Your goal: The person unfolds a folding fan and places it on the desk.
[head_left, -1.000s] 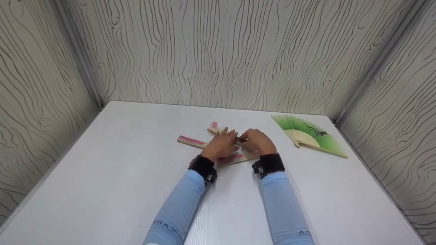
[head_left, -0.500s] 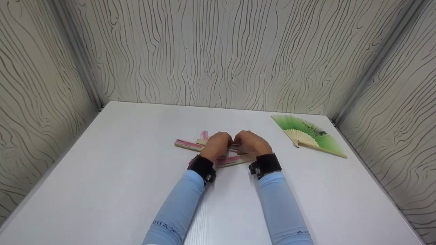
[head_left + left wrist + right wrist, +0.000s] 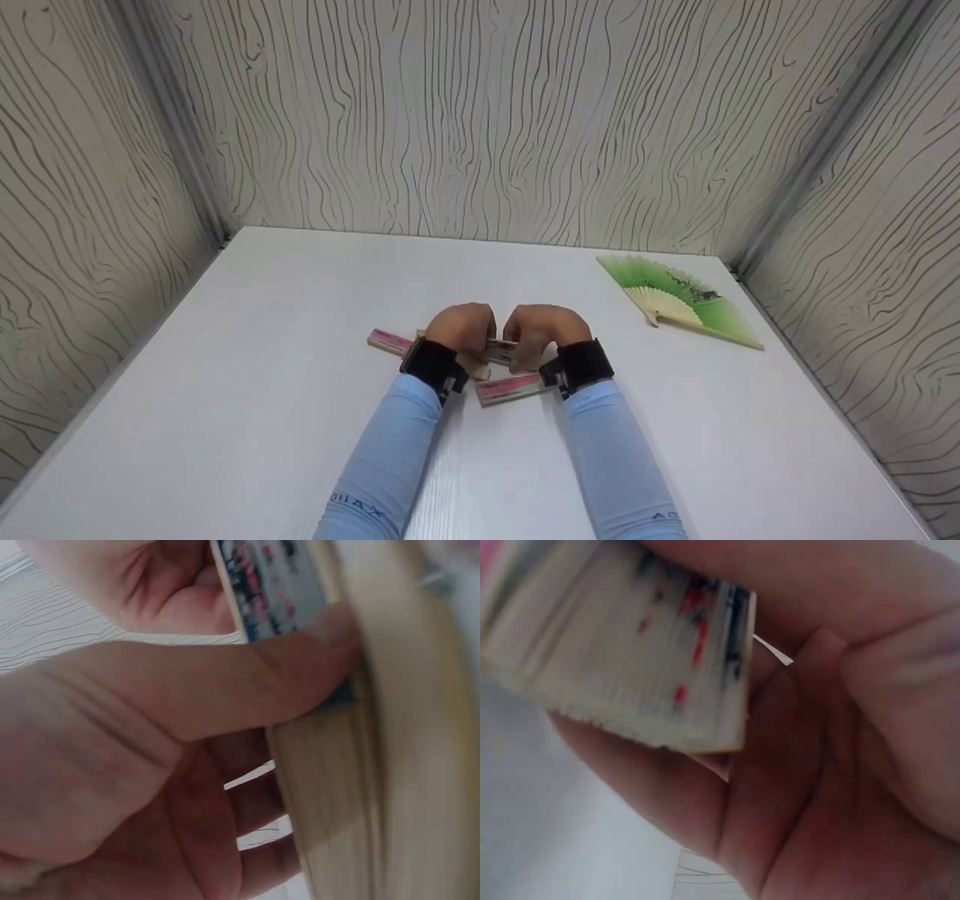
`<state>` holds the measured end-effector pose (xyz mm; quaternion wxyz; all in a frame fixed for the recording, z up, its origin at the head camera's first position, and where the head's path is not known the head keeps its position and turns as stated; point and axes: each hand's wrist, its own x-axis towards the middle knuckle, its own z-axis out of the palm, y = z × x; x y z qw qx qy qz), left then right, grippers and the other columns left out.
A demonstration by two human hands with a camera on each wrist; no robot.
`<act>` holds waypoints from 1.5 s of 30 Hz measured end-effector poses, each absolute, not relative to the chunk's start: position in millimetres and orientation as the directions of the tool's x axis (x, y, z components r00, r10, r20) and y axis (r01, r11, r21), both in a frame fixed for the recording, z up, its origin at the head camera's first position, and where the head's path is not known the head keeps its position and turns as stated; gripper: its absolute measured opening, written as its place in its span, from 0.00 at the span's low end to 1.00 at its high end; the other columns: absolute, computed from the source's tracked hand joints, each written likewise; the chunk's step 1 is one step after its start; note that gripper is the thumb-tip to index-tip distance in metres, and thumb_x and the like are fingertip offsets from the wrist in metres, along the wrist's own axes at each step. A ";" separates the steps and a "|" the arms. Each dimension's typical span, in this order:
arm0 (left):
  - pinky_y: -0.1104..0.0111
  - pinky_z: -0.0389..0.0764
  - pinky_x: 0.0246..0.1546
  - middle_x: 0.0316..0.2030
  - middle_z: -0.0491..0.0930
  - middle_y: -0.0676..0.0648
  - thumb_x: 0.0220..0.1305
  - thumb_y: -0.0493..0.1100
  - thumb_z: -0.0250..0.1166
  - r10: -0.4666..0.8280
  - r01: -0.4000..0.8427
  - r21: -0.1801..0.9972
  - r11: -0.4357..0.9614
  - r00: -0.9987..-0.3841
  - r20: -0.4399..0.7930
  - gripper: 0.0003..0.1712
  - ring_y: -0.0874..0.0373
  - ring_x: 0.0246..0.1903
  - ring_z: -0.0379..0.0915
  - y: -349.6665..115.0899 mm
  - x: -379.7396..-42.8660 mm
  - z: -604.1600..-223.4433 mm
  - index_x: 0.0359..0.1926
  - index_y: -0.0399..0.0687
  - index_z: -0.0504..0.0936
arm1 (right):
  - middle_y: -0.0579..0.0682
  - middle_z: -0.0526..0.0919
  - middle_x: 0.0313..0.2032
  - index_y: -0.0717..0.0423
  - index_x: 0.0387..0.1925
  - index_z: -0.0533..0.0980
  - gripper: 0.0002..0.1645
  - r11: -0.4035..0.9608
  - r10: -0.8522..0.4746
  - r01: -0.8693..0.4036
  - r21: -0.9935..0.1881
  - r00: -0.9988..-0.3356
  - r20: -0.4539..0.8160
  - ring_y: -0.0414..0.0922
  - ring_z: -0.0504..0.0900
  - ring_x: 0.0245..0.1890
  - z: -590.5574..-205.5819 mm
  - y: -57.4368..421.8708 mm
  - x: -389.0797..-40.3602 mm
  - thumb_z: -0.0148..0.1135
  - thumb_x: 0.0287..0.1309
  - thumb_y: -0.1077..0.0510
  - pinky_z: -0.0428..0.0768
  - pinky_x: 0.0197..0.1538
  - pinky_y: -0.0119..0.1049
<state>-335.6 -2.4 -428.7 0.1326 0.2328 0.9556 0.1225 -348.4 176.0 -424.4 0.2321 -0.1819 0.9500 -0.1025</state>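
Both hands hold one folded hand fan [image 3: 501, 351] between them, close over the table. My left hand [image 3: 459, 327] grips its pale wooden ribs [image 3: 322, 780], the thumb pressed across the place where ribs meet patterned leaf. The right hand [image 3: 549, 327] is curled round the pleated leaf [image 3: 645, 652], which shows dark and red marks along its stacked edges. Under and beside the left hand lies a folded pink fan [image 3: 388, 342], partly hidden by the wrist. Another folded pink fan [image 3: 510, 388] rests just in front, its right end hidden by the right wristband.
A green fan [image 3: 686, 292] lies spread at the table's back right. Patterned panels [image 3: 480, 120] stand behind and along both sides of the white table [image 3: 300, 420]. A blurred pale wooden strip [image 3: 420, 727] fills the right side of the left wrist view.
Both hands have drawn nearer the body with the fan between them. The left fingers, spread flat before, are now curled round it. The pink fans have shifted nearer too.
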 end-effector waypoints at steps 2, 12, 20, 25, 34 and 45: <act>0.66 0.72 0.31 0.30 0.81 0.50 0.61 0.32 0.77 0.480 0.415 0.296 0.861 -0.854 -0.200 0.04 0.56 0.31 0.68 -4.8 -334.3 -425.8 0.35 0.44 0.92 | 0.37 0.81 0.25 0.44 0.30 0.89 0.08 0.902 -0.418 -0.321 -0.288 -0.816 -0.400 0.41 0.73 0.27 -420.2 174.7 -347.7 0.82 0.50 0.59 0.72 0.31 0.36; 0.64 0.84 0.42 0.36 0.93 0.49 0.64 0.37 0.79 0.505 0.463 0.595 0.657 -0.856 0.108 0.03 0.58 0.35 0.80 -26.3 -337.2 -389.5 0.39 0.48 0.95 | 0.57 0.92 0.49 0.59 0.52 0.87 0.15 0.682 -0.444 -0.463 -0.566 -0.877 0.182 0.50 0.87 0.48 -364.7 195.2 -333.4 0.75 0.65 0.62 0.86 0.53 0.43; 0.59 0.93 0.53 0.49 0.94 0.41 0.71 0.41 0.75 0.268 0.453 0.852 0.263 -0.882 0.387 0.14 0.51 0.48 0.91 -31.9 -335.4 -367.4 0.54 0.43 0.92 | 0.55 0.88 0.58 0.60 0.64 0.77 0.21 0.119 -0.121 -0.338 -0.934 -0.938 0.324 0.47 0.88 0.59 -353.4 182.5 -321.6 0.67 0.77 0.55 0.90 0.63 0.37; 0.63 0.92 0.54 0.48 0.94 0.41 0.72 0.43 0.75 0.221 0.395 0.913 0.105 -0.904 0.365 0.14 0.55 0.48 0.91 -29.7 -332.0 -363.3 0.53 0.43 0.92 | 0.61 0.90 0.59 0.62 0.67 0.79 0.26 0.280 -0.303 -0.270 -0.921 -0.935 0.182 0.48 0.90 0.58 -361.6 171.0 -320.9 0.71 0.72 0.59 0.90 0.64 0.42; 0.50 0.87 0.68 0.61 0.88 0.39 0.74 0.43 0.73 0.212 0.388 0.909 0.153 -0.911 0.353 0.23 0.44 0.65 0.84 -24.6 -323.5 -367.2 0.66 0.45 0.85 | 0.65 0.92 0.54 0.64 0.63 0.81 0.22 0.326 -0.263 -0.283 -0.902 -0.944 0.201 0.49 0.94 0.53 -369.4 162.2 -320.0 0.69 0.70 0.66 0.94 0.56 0.41; 0.61 0.94 0.53 0.52 0.90 0.40 0.74 0.42 0.73 0.226 0.373 0.907 0.193 -0.917 0.329 0.14 0.49 0.52 0.91 -30.5 -326.2 -376.2 0.57 0.45 0.91 | 0.61 0.87 0.58 0.64 0.60 0.83 0.19 0.280 -0.284 -0.294 -0.914 -0.935 0.214 0.51 0.91 0.57 -367.8 174.7 -324.0 0.71 0.70 0.63 0.93 0.59 0.39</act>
